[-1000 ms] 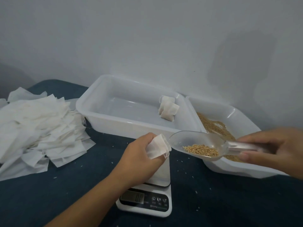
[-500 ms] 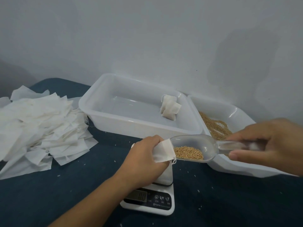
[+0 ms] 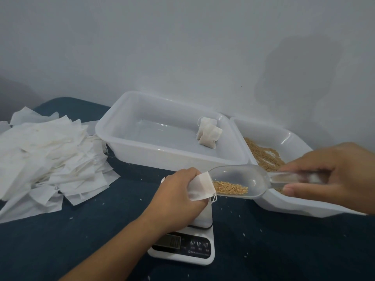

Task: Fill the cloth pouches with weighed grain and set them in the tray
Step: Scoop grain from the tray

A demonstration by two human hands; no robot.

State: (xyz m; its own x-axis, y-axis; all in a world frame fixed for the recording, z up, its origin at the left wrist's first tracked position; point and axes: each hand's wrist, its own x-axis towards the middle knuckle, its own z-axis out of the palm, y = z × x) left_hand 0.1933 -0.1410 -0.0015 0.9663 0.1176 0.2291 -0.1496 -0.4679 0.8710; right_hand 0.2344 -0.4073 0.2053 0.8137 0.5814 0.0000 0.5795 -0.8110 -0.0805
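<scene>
In the head view, a white cloth pouch point(image 3: 199, 186) is gripped by the left hand point(image 3: 178, 196), whose fingers are curled around it above the scale point(image 3: 187, 243). The mouth of the pouch is turned to the right. The tip of a clear plastic scoop point(image 3: 239, 180) is placed at this mouth and seems to touch it. A small heap of grain point(image 3: 230, 187) is seen in the front part of the scoop, right beside the pouch opening. The handle of the scoop is clamped by the right hand point(image 3: 336, 175), with the thumb below and the fingers closed over it.

Behind the hands, a white tray point(image 3: 142, 147) is set on the dark blue cloth surface point(image 3: 81, 240). Two filled pouches point(image 3: 208, 132) are found in its far right corner, leaning on each other. Just to the right of the tray, touching it or nearly so, a second white container point(image 3: 284, 207) is placed, and more grain point(image 3: 263, 157) is lying inside it. On the left side, well apart from the scale, a loose pile of empty pouches point(image 3: 46, 159) is spread on the surface. The numbers on the display of the scale cannot be read. Some single grains are scattered on the cloth near the scale.
</scene>
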